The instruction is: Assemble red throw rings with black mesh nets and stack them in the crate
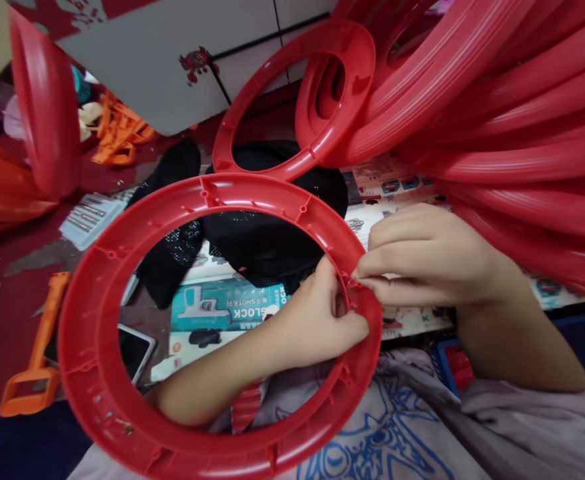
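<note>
The big red ring (82, 313) had a wide hole, but the left hand (319, 327) and its arm took up the low right part. A hand could pass through the upper left part, with black cloth (259, 247) behind. A second red ring (232, 130) blocked the far side. Red hoops (512, 147) blocked the right, just past the right hand (417, 257).

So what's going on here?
A person is working on a large red ring. The left hand, its arm reaching through the opening, grips the rim; the right hand's fingertips pinch together at the same section. Whether they hold something small is hard to tell. A second red ring sits behind, beside piled curved red pieces.
</note>
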`<state>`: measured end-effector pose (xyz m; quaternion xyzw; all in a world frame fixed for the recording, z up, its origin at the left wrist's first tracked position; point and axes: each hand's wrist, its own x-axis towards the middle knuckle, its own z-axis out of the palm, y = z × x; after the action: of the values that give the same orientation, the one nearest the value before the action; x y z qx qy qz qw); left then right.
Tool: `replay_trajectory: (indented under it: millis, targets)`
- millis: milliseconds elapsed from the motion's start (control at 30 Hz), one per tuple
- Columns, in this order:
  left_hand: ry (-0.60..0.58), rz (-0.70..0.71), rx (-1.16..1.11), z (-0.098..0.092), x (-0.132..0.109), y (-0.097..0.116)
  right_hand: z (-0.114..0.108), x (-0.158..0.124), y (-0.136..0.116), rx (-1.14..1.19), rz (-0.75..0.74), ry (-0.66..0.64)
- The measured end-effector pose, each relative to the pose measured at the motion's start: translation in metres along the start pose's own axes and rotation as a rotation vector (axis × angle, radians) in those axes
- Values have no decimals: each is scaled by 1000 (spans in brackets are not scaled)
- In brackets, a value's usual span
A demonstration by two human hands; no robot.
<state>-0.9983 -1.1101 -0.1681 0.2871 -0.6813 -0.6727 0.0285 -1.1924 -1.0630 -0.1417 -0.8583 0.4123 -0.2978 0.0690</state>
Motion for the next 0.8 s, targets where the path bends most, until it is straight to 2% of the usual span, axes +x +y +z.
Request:
replay_trajectory:
  millis: [133, 300, 667, 800]
  targets:
    - [-23, -5, 24, -3, 1, -1, 0, 0, -1, -104, -29, -25]
    - [17, -32, 18, -5, 2, -2, 1, 0, -1, -115, -38, -53]
    - [-22, -50, 44, -2, 3, -3, 5, -1, -1, -145, 38, -185]
    - [-69, -71, 44, -2, 3, -1, 4, 0, 3, -99, 73, -222]
